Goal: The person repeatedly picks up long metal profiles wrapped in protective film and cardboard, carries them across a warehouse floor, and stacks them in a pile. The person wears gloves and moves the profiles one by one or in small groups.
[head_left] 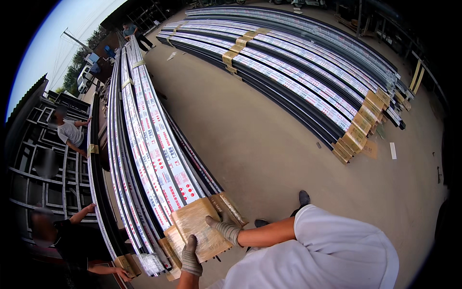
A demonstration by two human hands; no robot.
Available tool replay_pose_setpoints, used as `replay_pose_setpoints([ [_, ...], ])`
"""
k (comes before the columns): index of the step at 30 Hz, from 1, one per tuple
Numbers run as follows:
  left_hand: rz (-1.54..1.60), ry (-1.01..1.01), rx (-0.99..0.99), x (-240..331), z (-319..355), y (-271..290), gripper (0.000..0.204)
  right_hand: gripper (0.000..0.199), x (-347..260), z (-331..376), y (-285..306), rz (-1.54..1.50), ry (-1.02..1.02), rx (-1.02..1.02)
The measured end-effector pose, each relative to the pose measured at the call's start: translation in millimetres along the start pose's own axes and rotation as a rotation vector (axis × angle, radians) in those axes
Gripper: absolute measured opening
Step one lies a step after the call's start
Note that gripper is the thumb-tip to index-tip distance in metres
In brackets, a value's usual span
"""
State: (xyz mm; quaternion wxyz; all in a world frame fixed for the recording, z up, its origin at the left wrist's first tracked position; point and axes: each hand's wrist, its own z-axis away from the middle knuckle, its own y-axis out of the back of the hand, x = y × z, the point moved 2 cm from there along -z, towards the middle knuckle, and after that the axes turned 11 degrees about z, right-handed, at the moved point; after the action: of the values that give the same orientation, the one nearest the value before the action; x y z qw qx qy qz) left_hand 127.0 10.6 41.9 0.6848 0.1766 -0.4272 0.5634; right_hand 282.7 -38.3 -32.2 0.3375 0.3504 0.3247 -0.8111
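A bundle of long profiles point(169, 166) in white printed film runs away from me, its near end wrapped in brown cardboard point(196, 224) and clear tape. My left hand point(191, 257), in a grey knit glove, grips the near left corner of that wrapped end, thumb up along its side. On the right side my right hand point(225, 229), gloved alike, holds the same end with its thumb over the top. The undersides of both hands' grips are hidden. More wrapped profiles point(137, 202) lie close alongside on the left.
A co-worker in black point(72, 236) and one in a light shirt point(71, 132) hold a dark bundle point(98, 192) at the left. Another person point(134, 34) stands at the far end. A large profile stack point(288, 67) lies on the floor point(260, 149) to the right. Metal frames point(43, 166) stand far left.
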Motion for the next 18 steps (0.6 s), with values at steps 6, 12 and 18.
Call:
replay_pose_setpoints([
  [6, 0.033, 0.098, -0.043, -57, -10, -103, 0.076, 0.082, -48, 20, 129, 0.069, -0.166, -0.101],
  [12, 0.071, 0.206, -0.087, -133, -24, -250, 0.073, 0.079, -65, 17, 291, -0.006, -0.070, -0.050],
  [18, 0.178, 0.331, -0.186, -210, -30, -404, 0.073, 0.081, -86, 19, 454, 0.103, -0.071, 0.027],
])
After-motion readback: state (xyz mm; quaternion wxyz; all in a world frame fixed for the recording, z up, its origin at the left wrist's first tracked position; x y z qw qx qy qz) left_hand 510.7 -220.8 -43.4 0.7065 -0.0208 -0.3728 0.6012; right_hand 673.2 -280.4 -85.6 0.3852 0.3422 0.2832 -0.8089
